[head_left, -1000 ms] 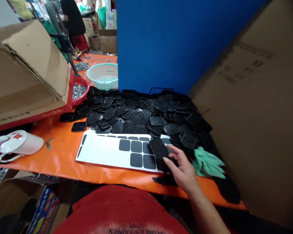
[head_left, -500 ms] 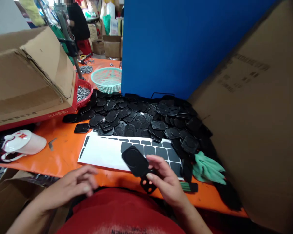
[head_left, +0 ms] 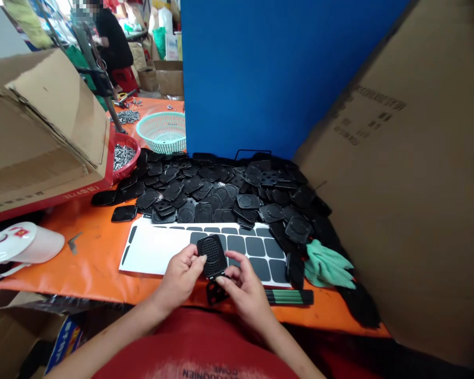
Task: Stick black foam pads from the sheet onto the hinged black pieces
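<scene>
Between my hands is a black hinged plate (head_left: pixel 212 255), its upper leaf showing a fine grid and a ring, its lower leaf pierced with round holes. My left hand (head_left: pixel 181 273) pinches the upper leaf at its left edge. At the hinge and right side, my right hand (head_left: pixel 243 287) grips the same plate, partly covering the lower leaf. Just beyond lies a white sheet (head_left: pixel 154 250) with dark rounded-square stickers (head_left: pixel 256 246). Behind it spreads a heap of similar black plates (head_left: pixel 205 189).
A white lidded mug (head_left: pixel 39 243) and a cardboard box (head_left: pixel 43 126) stand left. Farther back are a red basket (head_left: pixel 136 155) of metal pieces and a mint basket (head_left: pixel 161 123). A green cloth (head_left: pixel 327 266) and large cardboard (head_left: pixel 411 189) are right. A person (head_left: pixel 112 39) sits behind.
My left hand has come rightward from the table edge and taken hold of the plate. The plate has been turned more upright, now showing its gridded face. The view has shifted slightly.
</scene>
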Motion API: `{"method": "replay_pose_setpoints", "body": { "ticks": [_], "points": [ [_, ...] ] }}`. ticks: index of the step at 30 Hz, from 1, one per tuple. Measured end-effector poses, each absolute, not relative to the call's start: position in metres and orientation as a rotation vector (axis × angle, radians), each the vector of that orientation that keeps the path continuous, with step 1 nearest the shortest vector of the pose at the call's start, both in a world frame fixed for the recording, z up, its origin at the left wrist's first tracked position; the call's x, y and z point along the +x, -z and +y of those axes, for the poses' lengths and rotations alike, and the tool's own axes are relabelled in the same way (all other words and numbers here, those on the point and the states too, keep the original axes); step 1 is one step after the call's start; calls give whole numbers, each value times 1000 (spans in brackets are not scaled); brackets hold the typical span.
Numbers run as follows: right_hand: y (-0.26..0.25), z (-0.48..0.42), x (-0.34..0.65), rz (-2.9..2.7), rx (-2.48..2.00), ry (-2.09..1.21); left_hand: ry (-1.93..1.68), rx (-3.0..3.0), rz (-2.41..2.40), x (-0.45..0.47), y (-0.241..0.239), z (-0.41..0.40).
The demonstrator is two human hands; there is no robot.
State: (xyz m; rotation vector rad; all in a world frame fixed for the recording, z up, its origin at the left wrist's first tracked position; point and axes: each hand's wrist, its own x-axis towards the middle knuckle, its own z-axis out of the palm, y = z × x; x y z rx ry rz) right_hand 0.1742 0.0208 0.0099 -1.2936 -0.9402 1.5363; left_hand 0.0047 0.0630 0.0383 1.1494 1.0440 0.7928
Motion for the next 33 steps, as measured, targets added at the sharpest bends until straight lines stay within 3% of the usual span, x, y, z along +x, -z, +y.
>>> {"method": "replay_pose_setpoints", "body": {
  "ticks": [5,12,19,33],
  "points": [
    [-4,22,173,-935,-1268,-1638,-799,1368,1080,5,-40,64],
    [-10,14,174,-1067,-1165,-1564,-724,706,1072,6,-32,73],
    [-7,17,181,-1035,-1184,-1526,-753,494,1068,11,-30,70],
    [-8,18,186,-1073,-1350,-1625,-941,1086,1086,7,-33,63]
  ]
}}
